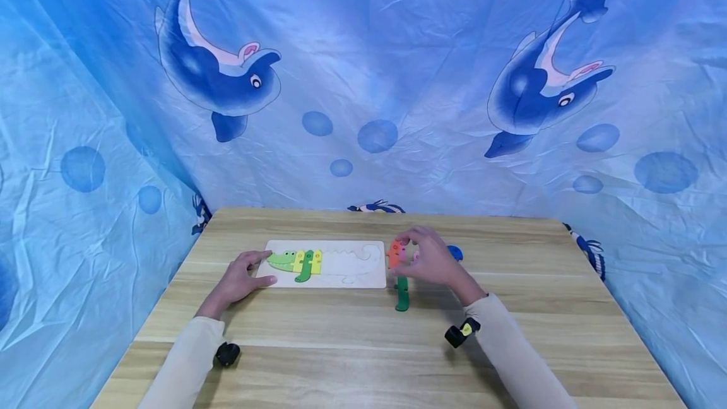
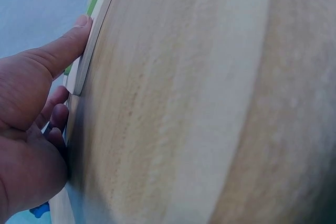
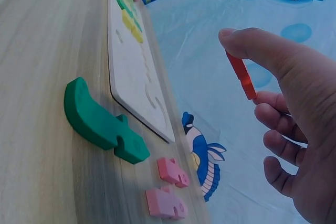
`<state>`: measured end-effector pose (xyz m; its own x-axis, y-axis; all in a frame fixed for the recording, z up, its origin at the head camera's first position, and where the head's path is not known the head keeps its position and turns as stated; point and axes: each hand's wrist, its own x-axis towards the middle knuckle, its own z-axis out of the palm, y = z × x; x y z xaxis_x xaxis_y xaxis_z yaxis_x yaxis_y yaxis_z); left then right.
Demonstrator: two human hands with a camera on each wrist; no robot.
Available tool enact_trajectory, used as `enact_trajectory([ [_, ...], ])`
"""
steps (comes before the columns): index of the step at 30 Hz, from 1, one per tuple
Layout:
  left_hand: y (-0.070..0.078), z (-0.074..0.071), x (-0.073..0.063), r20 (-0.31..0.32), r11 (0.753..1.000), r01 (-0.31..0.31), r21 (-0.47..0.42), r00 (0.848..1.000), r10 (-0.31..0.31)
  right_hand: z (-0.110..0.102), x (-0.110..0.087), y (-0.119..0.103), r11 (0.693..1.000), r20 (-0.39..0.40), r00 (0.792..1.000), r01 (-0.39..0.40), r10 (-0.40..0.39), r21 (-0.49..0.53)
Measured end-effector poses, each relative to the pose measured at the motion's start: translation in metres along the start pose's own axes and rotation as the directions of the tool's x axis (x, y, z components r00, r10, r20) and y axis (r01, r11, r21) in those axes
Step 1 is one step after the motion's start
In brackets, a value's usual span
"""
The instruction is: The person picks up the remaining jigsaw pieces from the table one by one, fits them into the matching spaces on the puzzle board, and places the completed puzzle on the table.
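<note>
A white puzzle board lies on the table, with a green crocodile head, yellow pieces and a green leg piece set in its left part. My left hand rests at the board's left end, thumb and fingers along its edge. My right hand pinches an orange puzzle piece between thumb and fingertip, raised off the table just past the board's right end. Below that hand lies a loose dark green leg piece, with pink pieces beside it.
A blue piece lies on the table to the right of my right hand, partly hidden by it. Behind the table hangs a blue curtain printed with dolphins. Each wrist wears a black camera.
</note>
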<state>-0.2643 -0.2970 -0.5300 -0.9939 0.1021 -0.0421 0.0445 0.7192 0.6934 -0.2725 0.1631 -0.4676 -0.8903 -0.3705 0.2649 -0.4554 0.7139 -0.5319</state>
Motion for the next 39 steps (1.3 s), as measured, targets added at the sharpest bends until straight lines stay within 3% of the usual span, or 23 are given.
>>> enact_trajectory([
  [6, -0.002, 0.0, 0.001, 0.001, 1.0, -0.008, 0.003, 1.0, 0.008, 0.004, 0.011, -0.008, 1.0, 0.028, 0.999, -0.018, 0.017, 0.013],
  [19, -0.001, 0.0, -0.001, 0.008, 1.0, 0.015, -0.007, 1.0, -0.015, 0.022, 0.034, -0.023, 0.991, 0.065, 0.997, 0.04, -0.049, 0.131],
  [39, -0.001, -0.002, -0.001, -0.005, 1.0, -0.025, -0.007, 1.0, 0.024, 0.064, 0.069, -0.048, 0.987, 0.102, 0.989, 0.089, -0.103, 0.134],
])
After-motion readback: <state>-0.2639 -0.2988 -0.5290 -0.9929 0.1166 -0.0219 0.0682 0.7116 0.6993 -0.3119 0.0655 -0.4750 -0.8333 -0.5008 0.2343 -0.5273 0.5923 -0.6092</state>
